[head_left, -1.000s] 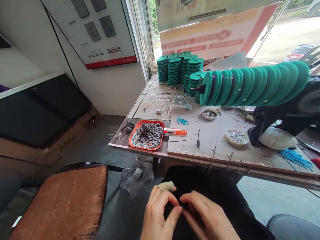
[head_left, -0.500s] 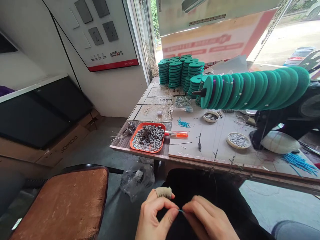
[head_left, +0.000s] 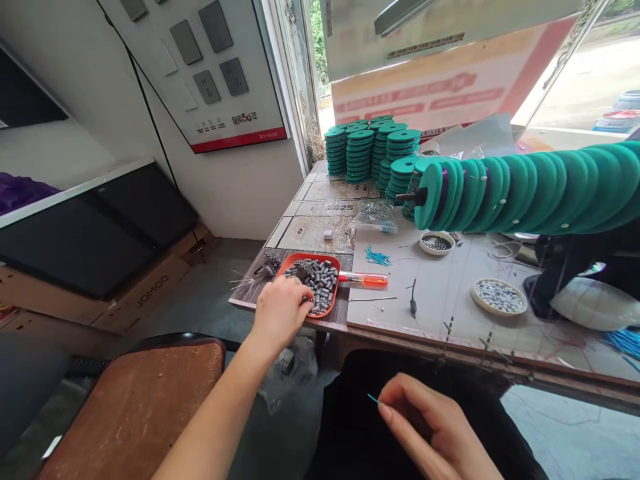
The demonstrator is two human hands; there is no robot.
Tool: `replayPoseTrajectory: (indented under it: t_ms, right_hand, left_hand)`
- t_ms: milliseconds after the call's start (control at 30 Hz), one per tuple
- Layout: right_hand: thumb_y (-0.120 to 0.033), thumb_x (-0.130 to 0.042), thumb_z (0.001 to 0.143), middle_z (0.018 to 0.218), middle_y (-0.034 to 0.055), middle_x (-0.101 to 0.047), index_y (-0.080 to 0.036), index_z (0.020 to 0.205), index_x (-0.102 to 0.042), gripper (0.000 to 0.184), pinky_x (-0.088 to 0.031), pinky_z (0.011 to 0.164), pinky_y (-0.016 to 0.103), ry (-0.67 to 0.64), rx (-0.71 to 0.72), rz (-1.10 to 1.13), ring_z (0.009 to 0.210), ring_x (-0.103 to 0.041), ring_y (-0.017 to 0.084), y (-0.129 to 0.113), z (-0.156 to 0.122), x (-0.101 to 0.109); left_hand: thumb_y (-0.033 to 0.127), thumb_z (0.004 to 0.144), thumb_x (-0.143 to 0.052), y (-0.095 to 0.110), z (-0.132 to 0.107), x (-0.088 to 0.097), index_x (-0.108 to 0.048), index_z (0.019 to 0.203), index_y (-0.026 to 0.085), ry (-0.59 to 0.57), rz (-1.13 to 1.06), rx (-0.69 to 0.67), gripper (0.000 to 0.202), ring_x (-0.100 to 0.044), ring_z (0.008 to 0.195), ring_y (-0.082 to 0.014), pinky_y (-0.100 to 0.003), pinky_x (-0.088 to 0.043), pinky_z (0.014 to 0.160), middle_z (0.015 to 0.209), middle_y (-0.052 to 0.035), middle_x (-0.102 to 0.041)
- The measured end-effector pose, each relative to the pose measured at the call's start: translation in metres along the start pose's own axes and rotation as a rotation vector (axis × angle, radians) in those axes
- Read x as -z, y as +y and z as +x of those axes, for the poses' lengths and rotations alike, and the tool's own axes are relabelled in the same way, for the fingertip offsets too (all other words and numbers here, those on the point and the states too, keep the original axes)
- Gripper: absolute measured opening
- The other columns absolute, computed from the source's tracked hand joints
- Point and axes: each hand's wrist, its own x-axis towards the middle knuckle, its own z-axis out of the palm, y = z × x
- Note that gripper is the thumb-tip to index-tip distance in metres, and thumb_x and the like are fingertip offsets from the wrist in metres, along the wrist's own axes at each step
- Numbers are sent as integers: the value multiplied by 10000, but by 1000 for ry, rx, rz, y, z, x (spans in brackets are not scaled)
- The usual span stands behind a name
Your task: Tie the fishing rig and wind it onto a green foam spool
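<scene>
My left hand point(head_left: 280, 308) reaches out over the near edge of the orange tray point(head_left: 295, 264), fingers curled down into the pile of small grey metal cylinders point(head_left: 320, 277); what they grip is hidden. My right hand point(head_left: 430, 427) stays low over my dark lap, its fingertips pinched on a thin blue wire piece point(head_left: 373, 399) that sticks out to the left.
A row of green discs on a rod point(head_left: 525, 183) overhangs the table point(head_left: 450, 293); stacks of green discs point(head_left: 370, 150) stand at the back. An orange-handled tool point(head_left: 365, 280), two small dishes of parts point(head_left: 499, 296), blue wire bundles point(head_left: 377, 256). A brown-cushioned chair point(head_left: 135, 407) sits at lower left.
My left hand has left my right hand at my lap and stretched forward to the orange tray. The right hand keeps the blue wire piece. The view has shifted slightly.
</scene>
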Motion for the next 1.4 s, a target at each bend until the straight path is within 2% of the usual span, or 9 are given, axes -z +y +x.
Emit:
replayPoseTrajectory:
  t_ms: [100,267,500,667,767,867,1000,1133,1400]
  right_hand:
    - [-485,-286,878,609,21,-409,-21,691,-494,542,-222,491,-29,-59,-68,39,542,-281,-82,2,-2,-2]
    - [-513,-283,860,647,24,-430,-21,734,-501,553,-227,502,-40,-109,-150,64,558,-286,-84,6,-5,-5]
    - [-516,-287,871,614,23,-404,-12,711,-487,566,-202,494,-39,-106,-125,78,548,-260,-86,4,-5,-5]
    - [-533,-298,866,622,25,-409,-10,716,-483,575,-217,498,-45,-102,-134,91,555,-273,-86,5,-6,-5]
    - [-560,-295,865,637,27,-413,-12,734,-489,596,-242,513,-53,-84,-158,107,570,-290,-86,7,-9,-3]
    - [-575,-299,867,678,27,-429,-19,780,-497,597,-270,545,-70,-60,-207,108,602,-328,-90,8,-13,0]
    - [-610,-292,852,655,29,-417,-11,744,-489,639,-278,536,-72,18,-189,126,586,-336,-90,2,-14,3]
    - [-620,-283,846,630,34,-411,-3,693,-482,666,-277,516,-59,81,-137,158,564,-330,-87,-3,-9,-1]
    - [-622,-313,839,644,37,-420,6,711,-491,665,-287,538,-67,78,-160,185,585,-344,-88,5,-10,-14]
  left_hand:
    - [237,744,-539,1,10,-3,-681,757,263,-38,22,-31,145,-539,895,-165,-279,-391,752,845,-18,-661]
    - [227,764,-487,4,7,-4,-660,718,238,-48,30,-30,179,-528,894,-153,-265,-376,756,847,-24,-649]
    - [219,774,-467,2,7,-3,-625,701,230,6,-69,13,175,-516,866,-157,-260,-351,743,816,-26,-630]
    - [247,794,-447,2,0,6,-601,724,213,41,-255,49,172,-524,786,-100,-201,-363,700,795,7,-632]
    - [348,790,-482,9,-17,6,-593,748,200,32,-558,92,190,-530,681,-56,-151,-396,633,737,36,-629]
    - [349,633,-708,23,-42,-7,-620,654,149,-25,-1268,289,220,-513,607,-30,-114,-411,588,632,39,-612]
    - [268,475,-839,45,-74,-35,-652,638,137,-35,-1602,533,280,-541,581,-19,-83,-435,564,615,35,-646]
    - [283,491,-835,56,-92,-50,-654,714,158,-43,-1630,581,313,-590,625,-25,-65,-473,607,650,34,-669]
    - [307,531,-798,62,-101,-53,-643,771,155,23,-1500,602,323,-617,648,-40,-55,-485,618,685,12,-687]
